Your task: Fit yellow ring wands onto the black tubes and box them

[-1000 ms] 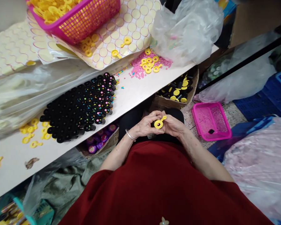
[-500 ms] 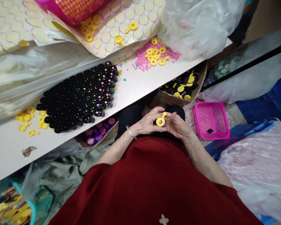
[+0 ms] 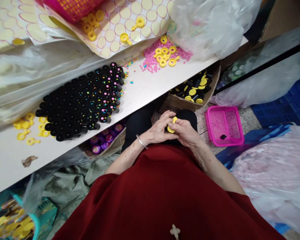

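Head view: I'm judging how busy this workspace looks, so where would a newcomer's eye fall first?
Probably on the dense block of black tubes on the pale table at left, speckled with colour toward its right end. The bright pink basket on the floor at right likely comes next. Then, near the middle, a small yellow piece between left hand and right hand.

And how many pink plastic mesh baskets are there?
2. One pink basket, cut off at top left, beside white circle-printed paper; another pink basket on the speckled floor at right. Others may be hidden.
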`<state>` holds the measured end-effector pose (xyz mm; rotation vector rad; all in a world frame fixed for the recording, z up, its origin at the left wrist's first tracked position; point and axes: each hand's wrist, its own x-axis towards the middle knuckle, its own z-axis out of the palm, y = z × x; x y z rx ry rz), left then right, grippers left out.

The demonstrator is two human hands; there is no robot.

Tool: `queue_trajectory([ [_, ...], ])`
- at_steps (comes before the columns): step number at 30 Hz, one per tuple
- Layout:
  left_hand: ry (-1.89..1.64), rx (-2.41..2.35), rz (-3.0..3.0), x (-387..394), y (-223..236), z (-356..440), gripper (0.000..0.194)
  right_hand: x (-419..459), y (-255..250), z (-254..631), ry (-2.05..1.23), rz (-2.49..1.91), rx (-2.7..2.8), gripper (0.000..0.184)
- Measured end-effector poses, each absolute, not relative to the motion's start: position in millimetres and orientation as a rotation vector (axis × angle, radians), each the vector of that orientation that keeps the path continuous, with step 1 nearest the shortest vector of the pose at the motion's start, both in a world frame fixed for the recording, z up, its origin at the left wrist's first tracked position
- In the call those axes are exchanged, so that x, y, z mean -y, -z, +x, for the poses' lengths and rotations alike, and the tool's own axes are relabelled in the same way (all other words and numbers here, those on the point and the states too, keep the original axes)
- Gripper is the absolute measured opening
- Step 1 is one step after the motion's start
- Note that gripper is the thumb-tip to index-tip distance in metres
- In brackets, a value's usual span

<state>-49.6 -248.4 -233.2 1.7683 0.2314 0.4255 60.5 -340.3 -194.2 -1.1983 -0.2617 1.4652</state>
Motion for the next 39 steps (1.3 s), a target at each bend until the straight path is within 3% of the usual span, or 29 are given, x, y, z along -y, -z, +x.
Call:
queue_trajectory([
  [3, -0.436, -0.245, 1.740, 250, 231, -50, 0.047, 342, 196, 59, -1.451, -1.213, 0.281, 0.030],
  [10, -0.488, -0.126, 1.799, 252, 236, -46, 0.024, 347, 207, 50, -1.281, -1.287, 0.316, 0.023],
  [16, -0.368, -0.173, 1.845, 245, 236, -43, 0.032, 352, 220, 77, -1.606, -1.030, 0.272, 0.046],
  [21, -0.298, -0.099, 1.810, 244, 227, -41, 0.026, 351, 224, 91, -1.655, -0.955, 0.224, 0.037],
  [29, -0.232, -0.122, 1.800, 243, 226, -43, 0.035, 352, 221, 93, -1.738, -0.968, 0.285, 0.049],
  [34, -0.216, -0.081, 1.856, 246, 223, -38, 0.019, 354, 225, 94, -1.639, -0.970, 0.238, 0.035],
  [39, -0.148, -0.157, 1.872, 249, 224, -32, 0.025, 359, 216, 93, -1.614, -1.043, 0.362, 0.043],
])
